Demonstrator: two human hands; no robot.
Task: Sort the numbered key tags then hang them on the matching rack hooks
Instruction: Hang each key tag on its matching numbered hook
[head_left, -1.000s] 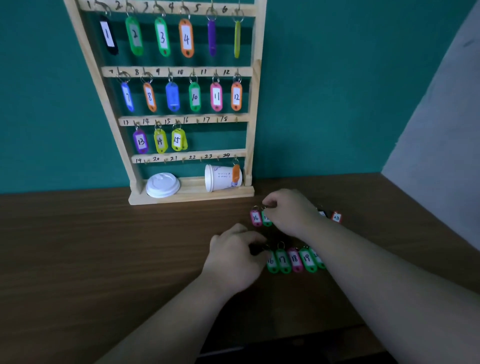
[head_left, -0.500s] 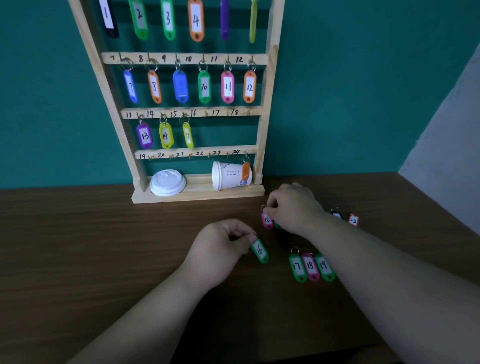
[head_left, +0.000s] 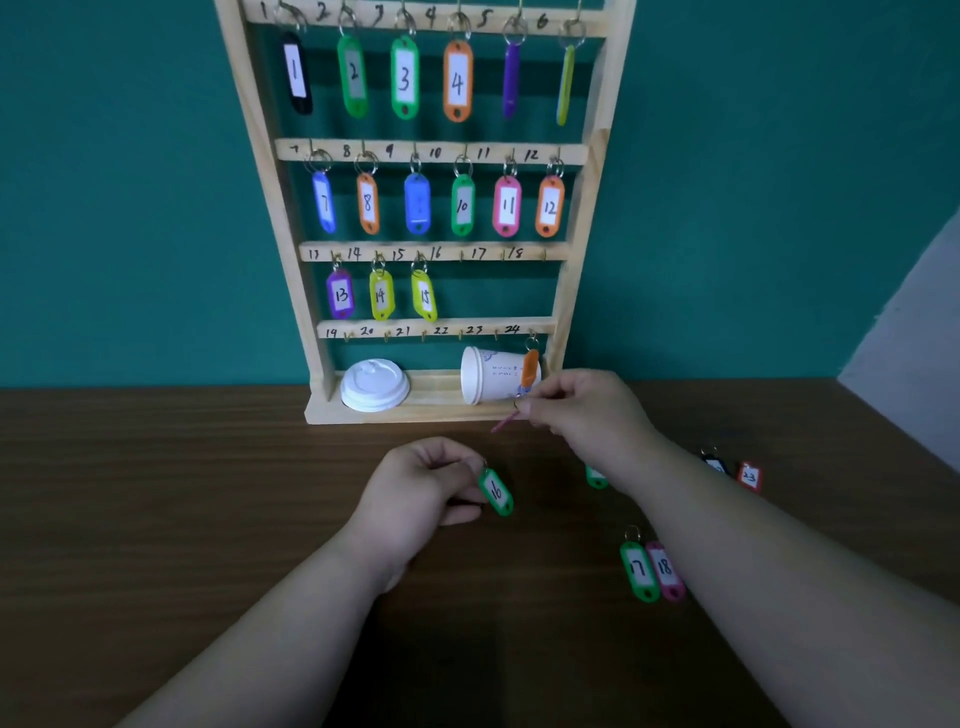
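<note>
A wooden key rack (head_left: 595, 171) stands against the teal wall, with tags 1 to 15 hanging on its upper three rows and an orange tag (head_left: 530, 366) on hook 24. My left hand (head_left: 415, 493) pinches the green tag 16 (head_left: 496, 491) above the table. In front of the rack's base, my right hand (head_left: 587, 415) pinches a pink tag (head_left: 505, 423) by its ring, seen edge-on. Green tag 17 (head_left: 639, 571) and pink tag 18 (head_left: 666, 571) lie on the table beside my right forearm. A red tag 23 (head_left: 749, 477), a black tag (head_left: 716, 464) and a green tag (head_left: 596, 477) lie further back.
A white cup lid (head_left: 374, 385) and a paper cup (head_left: 493, 375) lying on its side rest on the rack's bottom shelf. The brown wooden table (head_left: 156, 493) spreads out to the left. A grey wall (head_left: 914, 332) rises at the right.
My left hand lifted green tag 16 out of the row. My right hand raised the pink tag from the table toward the rack's base.
</note>
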